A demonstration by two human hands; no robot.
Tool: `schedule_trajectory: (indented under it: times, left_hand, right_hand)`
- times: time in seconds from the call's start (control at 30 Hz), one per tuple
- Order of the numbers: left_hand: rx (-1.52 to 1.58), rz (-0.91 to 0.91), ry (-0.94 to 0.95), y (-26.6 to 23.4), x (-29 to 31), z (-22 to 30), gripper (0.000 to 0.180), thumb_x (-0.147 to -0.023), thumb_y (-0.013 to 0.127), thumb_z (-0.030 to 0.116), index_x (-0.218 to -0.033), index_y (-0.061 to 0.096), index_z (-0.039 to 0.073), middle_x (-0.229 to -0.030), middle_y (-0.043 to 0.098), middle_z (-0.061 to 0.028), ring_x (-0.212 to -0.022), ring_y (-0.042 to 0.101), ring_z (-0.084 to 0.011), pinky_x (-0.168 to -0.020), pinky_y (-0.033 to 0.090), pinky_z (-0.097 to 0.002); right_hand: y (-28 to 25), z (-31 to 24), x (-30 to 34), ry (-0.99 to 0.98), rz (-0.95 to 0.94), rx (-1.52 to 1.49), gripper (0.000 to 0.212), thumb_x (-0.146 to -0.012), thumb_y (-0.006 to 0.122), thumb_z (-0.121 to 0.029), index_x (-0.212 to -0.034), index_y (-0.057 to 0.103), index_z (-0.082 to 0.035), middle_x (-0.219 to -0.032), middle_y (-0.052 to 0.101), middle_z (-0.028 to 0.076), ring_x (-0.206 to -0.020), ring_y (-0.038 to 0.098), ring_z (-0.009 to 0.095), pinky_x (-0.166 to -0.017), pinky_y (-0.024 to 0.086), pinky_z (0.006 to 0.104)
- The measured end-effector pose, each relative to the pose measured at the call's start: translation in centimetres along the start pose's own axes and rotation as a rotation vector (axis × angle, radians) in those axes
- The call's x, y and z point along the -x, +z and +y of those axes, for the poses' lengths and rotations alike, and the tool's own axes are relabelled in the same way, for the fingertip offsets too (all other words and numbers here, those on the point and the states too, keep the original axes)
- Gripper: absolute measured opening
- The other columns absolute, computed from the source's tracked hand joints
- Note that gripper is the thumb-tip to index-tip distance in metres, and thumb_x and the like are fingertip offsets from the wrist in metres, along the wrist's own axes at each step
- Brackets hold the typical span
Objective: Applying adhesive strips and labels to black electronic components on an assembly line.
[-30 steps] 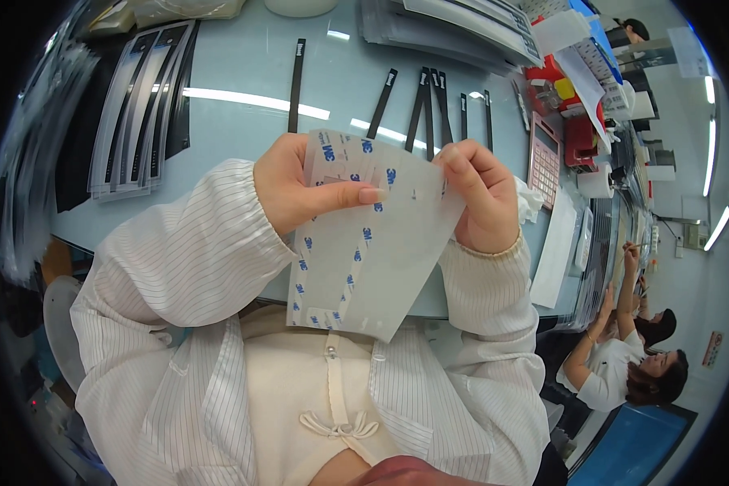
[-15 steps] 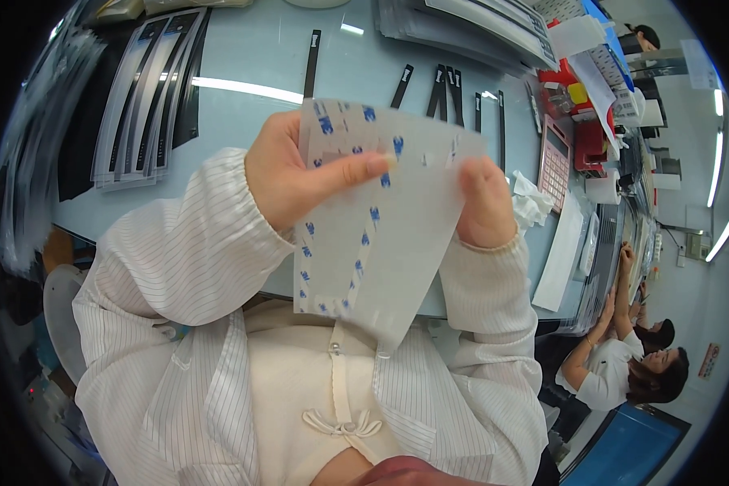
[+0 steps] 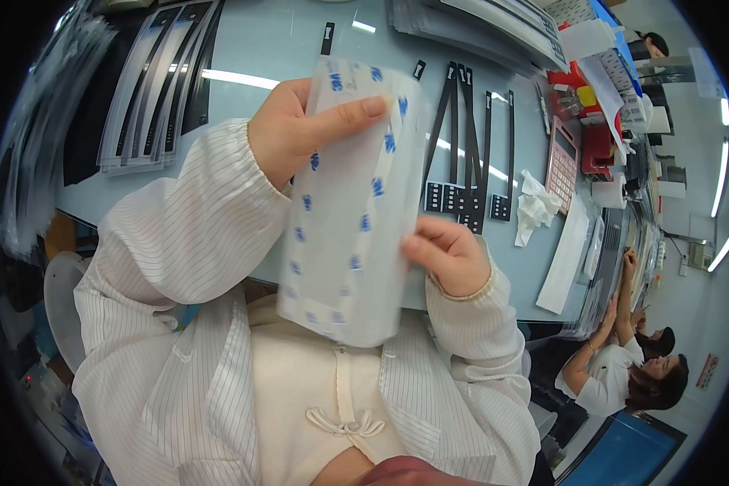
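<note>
A translucent white sheet [image 3: 332,259] with strips of blue-printed backing is held upright in front of my chest, slightly curled and blurred by motion. My left hand [image 3: 292,134] grips its upper left side, thumb flat on the front and the fingers hidden behind. At the right edge, lower down, my right hand [image 3: 454,255] has its thumb and curled fingers pinched on the sheet. Beyond the sheet, several long thin black strips [image 3: 485,154] with wider ends lie on the table; the sheet partly covers some others.
Stacked clear and black panels [image 3: 150,89] lie at the left, beside hanging plastic sleeves [image 3: 32,154]. Another panel stack [image 3: 494,32] lies at the far side. Rightward are crumpled tissue [image 3: 535,206], a pink calculator [image 3: 560,166] and a white paper strip [image 3: 563,263]. A co-worker [image 3: 616,368] sits farther right.
My right hand has moved down and left along the sheet's right side. The sheet has turned and curled to look narrower, uncovering more of the black strips.
</note>
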State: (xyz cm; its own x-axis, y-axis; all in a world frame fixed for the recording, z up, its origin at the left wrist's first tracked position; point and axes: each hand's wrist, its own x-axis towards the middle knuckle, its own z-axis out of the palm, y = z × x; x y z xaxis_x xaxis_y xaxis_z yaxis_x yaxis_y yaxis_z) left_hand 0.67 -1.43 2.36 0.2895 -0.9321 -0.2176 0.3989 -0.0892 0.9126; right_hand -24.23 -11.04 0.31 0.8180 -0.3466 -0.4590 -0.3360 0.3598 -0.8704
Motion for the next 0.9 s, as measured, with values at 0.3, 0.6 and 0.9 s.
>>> schedule_trajectory:
  times: [0.3, 0.6, 0.9]
  left_hand:
    - [-0.246, -0.149, 0.113, 0.4, 0.9, -0.2, 0.044, -0.086, 0.074, 0.037, -0.109, 0.066, 0.000, -0.098, 0.072, -0.0145, -0.085, 0.070, -0.0220, -0.077, 0.057, -0.0344]
    - [-0.186, -0.273, 0.439, 1.1, 0.9, -1.2, 0.028, -0.092, 0.066, 0.029, -0.099, 0.068, 0.001, -0.106, 0.067, -0.0103, -0.095, 0.064, -0.0182, -0.086, 0.050, -0.0338]
    - [-0.297, -0.133, 0.413, 0.7, 1.9, 0.0, 0.029, -0.093, 0.067, 0.033, -0.092, 0.069, 0.004, -0.078, 0.066, -0.0039, -0.069, 0.065, -0.0155, -0.061, 0.052, -0.0290]
  right_hand:
    - [1.5, -2.5, -2.1, -0.354, 0.276, -0.210, 0.037, -0.101, 0.053, -0.028, -0.124, 0.054, 0.002, -0.114, 0.065, 0.010, -0.101, 0.064, 0.016, -0.088, 0.049, 0.0299]
    - [4.3, -2.1, -4.0, 0.099, -0.062, -0.364, 0.029, -0.100, 0.055, -0.026, -0.116, 0.062, -0.003, -0.101, 0.068, 0.004, -0.091, 0.065, 0.012, -0.085, 0.051, 0.0278]
    - [3.5, -3.1, -1.8, -0.640, 0.212, 0.096, 0.048, -0.096, 0.061, -0.024, -0.134, 0.045, 0.002, -0.121, 0.059, 0.009, -0.109, 0.055, 0.017, -0.091, 0.044, 0.0291]
